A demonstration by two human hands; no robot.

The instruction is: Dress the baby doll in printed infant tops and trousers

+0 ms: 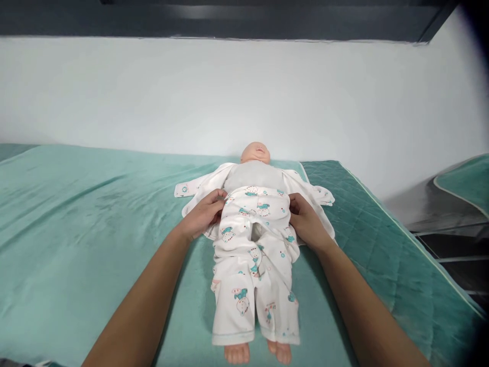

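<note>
A baby doll (255, 152) lies on its back, head toward the wall and bare feet toward me. It wears white baby pants (239, 290) printed with teal cartoon figures, with an opening at the crotch. A matching white jacket (210, 179) is spread open beneath its grey cloth torso (254, 175), sleeves out to both sides. My left hand (204, 213) is closed on the pants' waist at the left side, fingertips partly hidden by the cloth. On the opposite side my right hand (305, 219) grips the waist too, its fingers partly tucked behind the fabric.
A light green sheet (95, 244) with wrinkles covers the bed, and a darker quilted pad (382, 255) shows at right. Behind the doll rises a white wall (191, 97), under a dark beam (229, 20). Metal bars (458, 259) show past the bed's right edge.
</note>
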